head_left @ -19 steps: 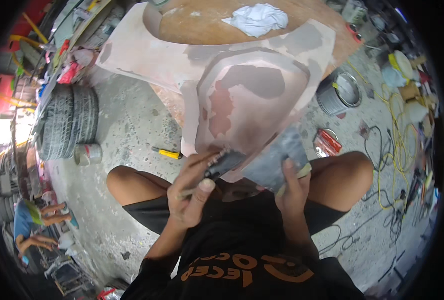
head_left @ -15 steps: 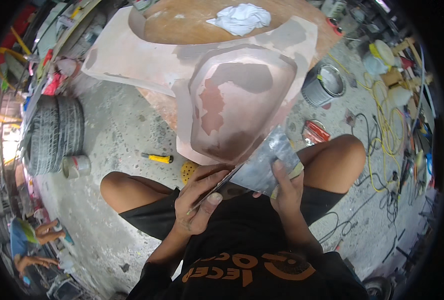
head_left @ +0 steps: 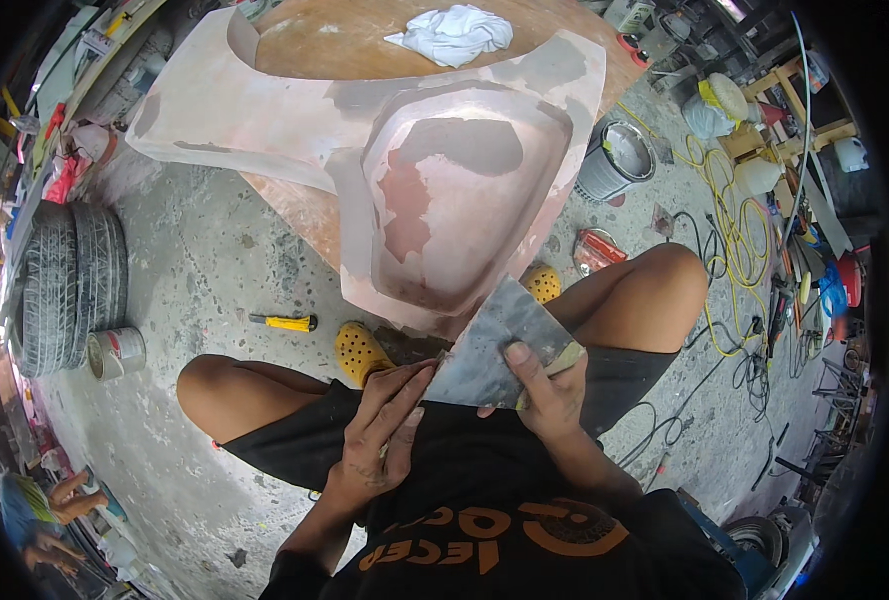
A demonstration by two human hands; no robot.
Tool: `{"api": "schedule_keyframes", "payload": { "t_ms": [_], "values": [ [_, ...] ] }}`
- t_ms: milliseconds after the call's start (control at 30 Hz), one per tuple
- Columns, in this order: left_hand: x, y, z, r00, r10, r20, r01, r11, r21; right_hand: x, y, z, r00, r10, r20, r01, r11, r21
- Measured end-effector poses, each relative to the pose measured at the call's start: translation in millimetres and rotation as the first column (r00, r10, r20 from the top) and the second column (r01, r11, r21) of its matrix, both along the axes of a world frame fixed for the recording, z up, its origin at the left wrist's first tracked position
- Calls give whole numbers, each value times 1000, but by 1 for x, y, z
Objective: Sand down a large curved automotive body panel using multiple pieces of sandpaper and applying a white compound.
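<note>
My right hand [head_left: 550,385] grips a flat grey sheet [head_left: 495,345] by its near right corner, thumb on top. Pale yellow paste [head_left: 568,358] clings to that corner. My left hand [head_left: 377,430] is closed at the sheet's left edge, its fingers around a thin flat blade that is mostly hidden now. Just beyond the sheet lies a large moulded body panel [head_left: 465,215], pale pink with grey and reddish patches and a deep rounded recess. Its near end comes close to the sheet's far corner.
The panel rests on a brown board [head_left: 345,40] with a crumpled white cloth [head_left: 455,35]. To the right are an open paint can [head_left: 615,165], a red-labelled tin [head_left: 598,250] and tangled yellow cable [head_left: 730,200]. Tyres [head_left: 70,285], a tin [head_left: 117,353] and a yellow-handled cutter [head_left: 287,322] lie left.
The view has shifted, so the panel sits further left. My left hand has turned, and the blade's dark edge no longer shows. The grey sheet has tipped flatter toward me.
</note>
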State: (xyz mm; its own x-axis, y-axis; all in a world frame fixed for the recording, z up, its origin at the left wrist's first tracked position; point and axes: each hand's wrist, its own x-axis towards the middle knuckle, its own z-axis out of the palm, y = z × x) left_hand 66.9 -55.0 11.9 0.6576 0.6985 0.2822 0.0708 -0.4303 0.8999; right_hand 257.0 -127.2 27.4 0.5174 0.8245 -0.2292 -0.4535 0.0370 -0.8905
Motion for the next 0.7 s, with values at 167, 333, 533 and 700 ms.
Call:
{"api": "schedule_keyframes", "payload": {
  "t_ms": [167, 333, 533, 700],
  "values": [
    [-16, 10, -6, 970, -61, -236, 45, 996, -72, 17, 0, 2, 999, -23, -23, 24, 998, 54],
    [-40, 27, -7, 876, 475, -80, -474, 823, -312, 85, 7, -2, 980, -146, 138, 129, 984, 125],
    [-47, 74, -3, 794, 608, -22, -524, 665, -533, 165, 40, 19, 920, -258, 295, 295, 952, -87],
    [11, 94, 22, 951, 301, -71, -309, 923, -229, 148, 52, 9, 996, -38, 83, 51, 986, -158]
  ]
}}
